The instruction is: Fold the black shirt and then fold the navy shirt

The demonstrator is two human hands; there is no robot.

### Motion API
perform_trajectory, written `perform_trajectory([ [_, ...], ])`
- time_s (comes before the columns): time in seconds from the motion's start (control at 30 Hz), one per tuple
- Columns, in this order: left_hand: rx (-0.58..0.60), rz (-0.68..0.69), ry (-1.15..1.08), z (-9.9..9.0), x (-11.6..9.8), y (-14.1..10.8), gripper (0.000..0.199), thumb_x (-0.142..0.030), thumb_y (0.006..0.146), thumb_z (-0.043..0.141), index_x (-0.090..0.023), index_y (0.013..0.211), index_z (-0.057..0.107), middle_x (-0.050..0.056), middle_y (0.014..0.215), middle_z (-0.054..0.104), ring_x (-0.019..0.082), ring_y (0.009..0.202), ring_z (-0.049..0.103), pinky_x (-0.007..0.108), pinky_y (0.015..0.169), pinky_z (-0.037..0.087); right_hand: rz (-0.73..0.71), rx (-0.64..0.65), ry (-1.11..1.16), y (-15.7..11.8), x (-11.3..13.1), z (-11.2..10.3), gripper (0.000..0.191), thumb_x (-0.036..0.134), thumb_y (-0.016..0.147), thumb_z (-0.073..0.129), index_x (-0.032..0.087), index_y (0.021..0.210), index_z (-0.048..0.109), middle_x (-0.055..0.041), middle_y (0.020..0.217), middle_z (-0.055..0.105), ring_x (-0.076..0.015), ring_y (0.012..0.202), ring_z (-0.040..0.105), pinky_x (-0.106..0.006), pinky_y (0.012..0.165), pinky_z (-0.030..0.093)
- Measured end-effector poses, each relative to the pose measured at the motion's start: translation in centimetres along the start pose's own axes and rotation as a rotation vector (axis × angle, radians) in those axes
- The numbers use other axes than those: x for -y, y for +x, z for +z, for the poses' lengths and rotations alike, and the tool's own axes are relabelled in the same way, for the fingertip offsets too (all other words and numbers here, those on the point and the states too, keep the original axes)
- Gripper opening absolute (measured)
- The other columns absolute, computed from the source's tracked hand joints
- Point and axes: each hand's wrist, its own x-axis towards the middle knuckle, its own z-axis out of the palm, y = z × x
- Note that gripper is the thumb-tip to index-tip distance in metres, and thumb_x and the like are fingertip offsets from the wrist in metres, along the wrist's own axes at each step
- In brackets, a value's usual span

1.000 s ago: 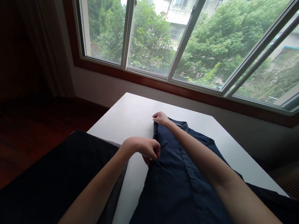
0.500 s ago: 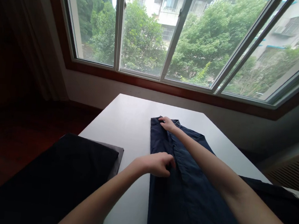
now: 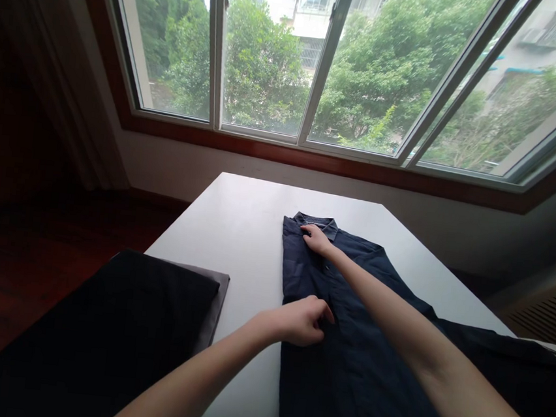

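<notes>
A dark navy collared shirt (image 3: 358,347) lies on the white table (image 3: 251,225), its collar (image 3: 328,225) at the far end and its left edge folded in a straight line. Near the collar, my right hand (image 3: 317,240) has its thumb and fingers closed on the shirt's upper front. My left hand (image 3: 302,320) is closer to me, over the middle of the shirt, fingers curled and pinching its cloth. My right forearm crosses above the shirt and covers part of it.
Black folded cloth (image 3: 150,308) with a grey layer beneath lies at the table's left side. More dark fabric (image 3: 504,361) stretches off to the right, beside something white. Beyond the table are a wall and a wide window (image 3: 305,132); a slatted unit (image 3: 548,310) stands at right.
The collar has come into clear view and the shirt's upper front lies flatter. My right hand has shifted slightly right and nearer; my left hand has moved a little right and toward me.
</notes>
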Motion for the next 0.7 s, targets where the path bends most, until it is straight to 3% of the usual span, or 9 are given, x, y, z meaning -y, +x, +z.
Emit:
perform_trajectory([
  [0.17,0.013,0.004,-0.058,0.1,0.8,0.5,0.039,-0.013,0.079,0.061,-0.015,0.117,0.054,0.008,0.111,0.054,0.015,0.083,0.06,0.028,0.076,0.053,0.017,-0.036,-0.007,-2.0,1.4,-0.5,0.05,0.01,0.082,0.051,0.004,0.132,0.051,-0.0209,0.137,0.047,-0.0258,0.129,0.044,-0.034,0.112,0.033],
  [0.27,-0.029,0.044,-0.088,-0.2,0.9,0.6,0.045,-0.014,0.081,0.06,-0.012,0.124,0.049,0.01,0.113,0.058,0.017,0.092,0.061,0.029,0.081,0.053,0.004,-0.085,-0.016,-6.0,2.5,-1.7,0.055,0.02,0.084,0.054,0.007,0.137,0.044,-0.0209,0.143,0.036,-0.0282,0.135,0.036,-0.04,0.114,0.03],
  [0.37,-0.207,0.084,0.027,-0.8,1.0,0.3,0.041,-0.013,0.083,0.057,-0.012,0.124,0.049,0.012,0.122,0.057,0.019,0.111,0.057,0.031,0.098,0.047,-0.163,-0.17,0.024,-13.3,3.7,-3.8,0.049,0.027,0.088,0.05,0.014,0.135,0.044,-0.0166,0.141,0.038,-0.0265,0.136,0.034,-0.043,0.115,0.029],
  [0.47,-0.342,0.028,0.247,-1.3,1.4,-0.1,0.039,-0.019,0.088,0.054,-0.017,0.127,0.05,0.012,0.138,0.05,0.022,0.132,0.042,0.041,0.114,0.031,-0.233,-0.144,0.069,-22.9,5.1,-5.8,0.042,0.033,0.093,0.046,0.026,0.135,0.046,-0.0101,0.14,0.042,-0.024,0.134,0.039,-0.044,0.112,0.035],
  [0.6,-0.254,-0.091,0.421,-1.1,2.6,-0.4,0.045,-0.028,0.096,0.047,-0.017,0.139,0.042,0.012,0.154,0.032,0.023,0.145,0.022,0.049,0.119,0.016,-0.159,-0.041,0.122,-35.6,7.4,-6.9,0.052,0.031,0.089,0.054,0.043,0.139,0.042,-0.0033,0.139,0.049,-0.0235,0.126,0.051,-0.038,0.101,0.051],
  [0.7,-0.203,-0.1,0.526,-0.4,3.2,-0.3,0.053,-0.037,0.098,0.042,-0.017,0.146,0.035,0.012,0.157,0.024,0.025,0.147,0.015,0.052,0.118,0.015,-0.097,0.067,0.243,-42.2,10.3,-7.2,0.066,0.023,0.082,0.057,0.059,0.135,0.039,0.0036,0.127,0.06,-0.0238,0.11,0.063,-0.037,0.087,0.059],
])
